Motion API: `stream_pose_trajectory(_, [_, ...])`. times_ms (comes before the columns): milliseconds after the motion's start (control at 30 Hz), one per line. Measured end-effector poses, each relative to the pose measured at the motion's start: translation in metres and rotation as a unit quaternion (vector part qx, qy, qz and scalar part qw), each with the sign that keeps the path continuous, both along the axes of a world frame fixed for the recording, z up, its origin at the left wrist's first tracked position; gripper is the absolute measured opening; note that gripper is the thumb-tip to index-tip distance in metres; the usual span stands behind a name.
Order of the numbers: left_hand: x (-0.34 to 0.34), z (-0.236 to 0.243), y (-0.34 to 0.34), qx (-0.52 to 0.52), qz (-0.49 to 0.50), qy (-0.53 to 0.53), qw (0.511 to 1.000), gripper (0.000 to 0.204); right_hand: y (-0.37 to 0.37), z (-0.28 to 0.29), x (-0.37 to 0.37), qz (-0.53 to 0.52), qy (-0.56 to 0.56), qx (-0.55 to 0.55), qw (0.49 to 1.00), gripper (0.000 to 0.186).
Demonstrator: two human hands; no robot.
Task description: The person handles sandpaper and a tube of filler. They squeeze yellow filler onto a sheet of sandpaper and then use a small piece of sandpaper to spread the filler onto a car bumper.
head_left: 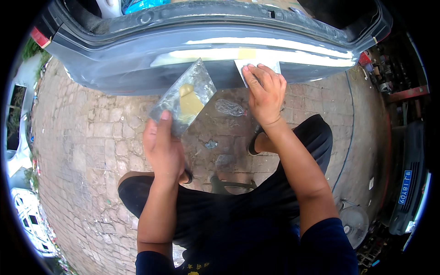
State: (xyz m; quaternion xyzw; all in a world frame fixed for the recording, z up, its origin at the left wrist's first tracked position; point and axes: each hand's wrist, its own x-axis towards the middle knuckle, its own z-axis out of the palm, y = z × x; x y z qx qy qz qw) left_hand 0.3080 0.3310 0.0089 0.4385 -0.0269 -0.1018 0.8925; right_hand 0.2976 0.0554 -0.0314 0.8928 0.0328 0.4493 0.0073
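In front of me spans a grey car bumper (123, 64) with pale filler patches (183, 57) along its face. My left hand (162, 144) grips the near corner of a flat, smeared metal plate (208, 85), thumb on top. A mound of beige filler paste (189, 101) lies on that plate. Against the bumper, my right hand (266, 87) presses a white, flat putty spreader (240, 68), its fingers laid over the top. The spreader touches the filled strip, where a yellower patch of paste (247, 53) shows just above it.
Brick paving (101, 151) lies beneath me, with a clear plastic bag (230, 107) below the bumper. A dark cable (350, 133) runs along the right, near a round fan (354, 224). Another car part with a blue plate (405, 187) stands far right; white panels (30, 220) are far left.
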Motion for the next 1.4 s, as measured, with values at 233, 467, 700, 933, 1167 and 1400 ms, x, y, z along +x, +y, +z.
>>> stream_pose_trajectory(233, [0.000, -0.004, -0.010, 0.010, -0.006, 0.013, 1.000, 0.028, -0.010, 0.029, 0.009, -0.008, -0.033, 0.006, 0.999, 0.039])
stream_pose_trajectory(467, [0.000, -0.003, -0.017, 0.016, -0.011, 0.013, 1.000, 0.027, -0.012, 0.017, 0.009, 0.002, -0.015, 0.013, 1.000, 0.037])
stream_pose_trajectory(700, [-0.003, -0.004, -0.019, 0.056, -0.013, 0.021, 0.998, 0.029, -0.017, 0.019, -0.006, 0.009, -0.021, 0.017, 1.000, 0.038])
stream_pose_trajectory(933, [-0.004, -0.004, -0.029, 0.030, -0.035, 0.022, 0.999, 0.031, -0.041, 0.020, 0.002, 0.007, -0.011, 0.002, 1.000, 0.036])
stream_pose_trajectory(1167, [-0.007, -0.013, -0.034, 0.062, -0.049, 0.001, 0.997, 0.035, -0.045, 0.019, -0.024, 0.021, 0.027, 0.042, 0.999, 0.039])
stream_pose_trajectory(1400, [-0.007, -0.014, -0.045, 0.065, -0.067, 0.013, 0.996, 0.034, -0.074, 0.025, -0.014, -0.001, -0.003, 0.010, 1.000, 0.040])
